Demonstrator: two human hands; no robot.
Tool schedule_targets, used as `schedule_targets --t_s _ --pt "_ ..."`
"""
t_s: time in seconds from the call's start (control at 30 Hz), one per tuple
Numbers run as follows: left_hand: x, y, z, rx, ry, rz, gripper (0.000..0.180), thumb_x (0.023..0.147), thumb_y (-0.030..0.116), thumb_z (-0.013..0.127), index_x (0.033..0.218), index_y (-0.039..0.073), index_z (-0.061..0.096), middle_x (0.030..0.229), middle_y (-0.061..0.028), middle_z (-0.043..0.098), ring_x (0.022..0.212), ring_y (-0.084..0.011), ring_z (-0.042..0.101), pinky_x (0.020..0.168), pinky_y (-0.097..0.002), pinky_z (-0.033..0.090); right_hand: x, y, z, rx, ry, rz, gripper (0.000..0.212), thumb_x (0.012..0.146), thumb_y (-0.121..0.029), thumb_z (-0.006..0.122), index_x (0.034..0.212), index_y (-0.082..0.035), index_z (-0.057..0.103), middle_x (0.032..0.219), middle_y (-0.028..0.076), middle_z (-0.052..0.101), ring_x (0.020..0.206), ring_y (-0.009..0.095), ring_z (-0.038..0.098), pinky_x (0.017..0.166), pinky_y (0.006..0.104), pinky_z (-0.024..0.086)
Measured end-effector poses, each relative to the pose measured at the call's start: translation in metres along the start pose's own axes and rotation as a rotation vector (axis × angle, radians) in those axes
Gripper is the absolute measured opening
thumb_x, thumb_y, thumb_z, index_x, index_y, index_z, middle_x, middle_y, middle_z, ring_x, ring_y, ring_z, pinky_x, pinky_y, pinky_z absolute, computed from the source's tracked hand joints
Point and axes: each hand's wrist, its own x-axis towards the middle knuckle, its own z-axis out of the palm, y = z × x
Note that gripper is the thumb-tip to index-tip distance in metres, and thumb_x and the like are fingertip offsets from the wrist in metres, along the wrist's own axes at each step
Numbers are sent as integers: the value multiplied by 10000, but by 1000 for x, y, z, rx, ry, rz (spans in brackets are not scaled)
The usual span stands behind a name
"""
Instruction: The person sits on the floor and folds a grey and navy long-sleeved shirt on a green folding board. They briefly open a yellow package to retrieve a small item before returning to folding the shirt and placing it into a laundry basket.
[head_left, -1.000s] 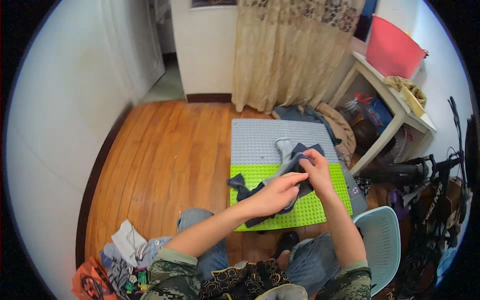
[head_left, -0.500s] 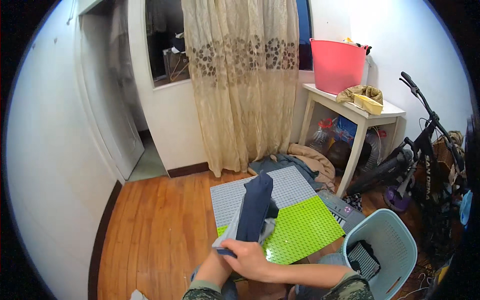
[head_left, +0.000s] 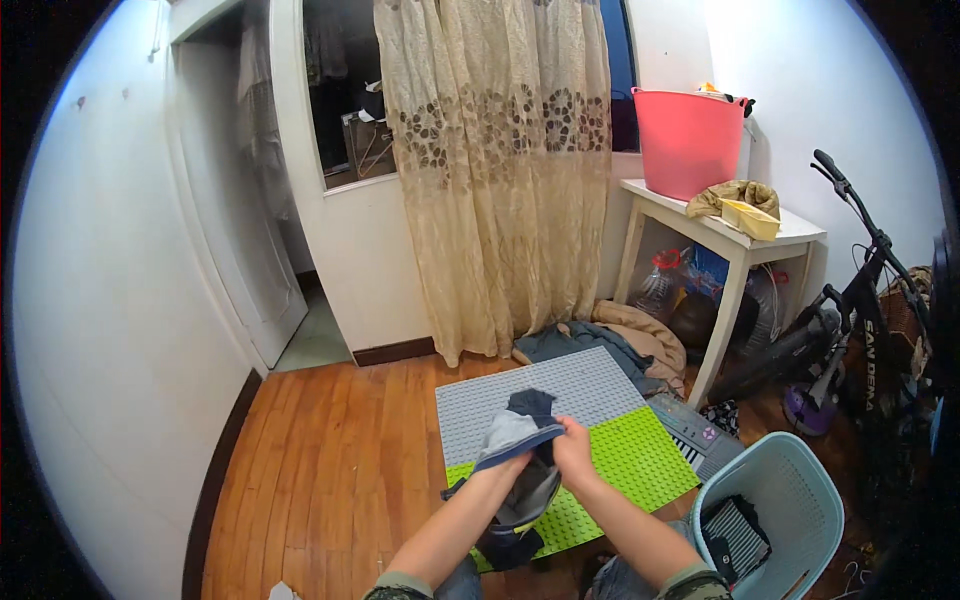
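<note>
A navy and light-grey garment (head_left: 518, 432) is bunched up over a studded board (head_left: 655, 445), grey on its far part and lime green on its near part. My right hand (head_left: 573, 452) is closed on the garment's blue-edged opening at the right. My left hand (head_left: 516, 468) reaches in under that same edge, and the cloth hides its fingers. Dark folds with a grey lining and a thin yellow-green strip hang below my wrists, toward the board's near edge.
At the right stands a light-blue laundry basket (head_left: 822, 500) holding striped and dark cloth. A keyboard (head_left: 705, 440) lies beside the board. Farther back are a white table (head_left: 738, 262) with a pink tub (head_left: 690, 145), a bicycle (head_left: 868, 290) and heaped clothes (head_left: 575, 345).
The long upright bundle of cloth has dropped and opened out. My right hand has moved right and up, my left under the edge. The view has shifted slightly.
</note>
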Motion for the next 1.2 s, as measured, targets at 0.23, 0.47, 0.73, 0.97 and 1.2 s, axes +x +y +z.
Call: schedule_targets --t_s 0.23,0.47,0.73,0.97,1.2 --pt "-36 30 -3 176 51 -40 170 895 155 439 984 31 513 921 -63 517 824 -183 505 772 -296 419 -162 -50 51 -907 -1301 -330 243 679 -127 551 904 -47 506 727 217 580 761 375 605 655 462 473" --pt "-27 33 2 247 -13 -27 216 906 158 427 1065 18 467 1024 -84 480 911 -195 484 838 -297 384 -74 -67 34 -633 -244 -521 321 606 23 531 920 -42 524 848 126 518 800 328 544 689 391 455" --pt "-7 34 9 174 -16 28 287 919 161 412 1159 3 415 1143 -107 438 1009 -209 460 913 -298 344 -54 -31 21 -532 -637 -514 276 612 33 510 876 -45 504 843 142 507 812 354 521 683 402 426" --pt "-5 41 3 269 -72 68 356 931 164 400 1240 -9 370 1246 -127 402 1096 -221 438 979 -299 309 -116 -38 30 -402 -914 -383 219 664 -16 549 880 -42 517 843 154 527 843 363 539 696 414 441" --pt "-54 46 10 1181 -510 350 429 942 167 388 1322 -22 324 1350 -148 365 1183 -233 417 1045 -300 274 -23 -61 -4 -256 -305 43 153 735 -145 585 754 3 618 579 43 541 559 108 491 511 278 402"
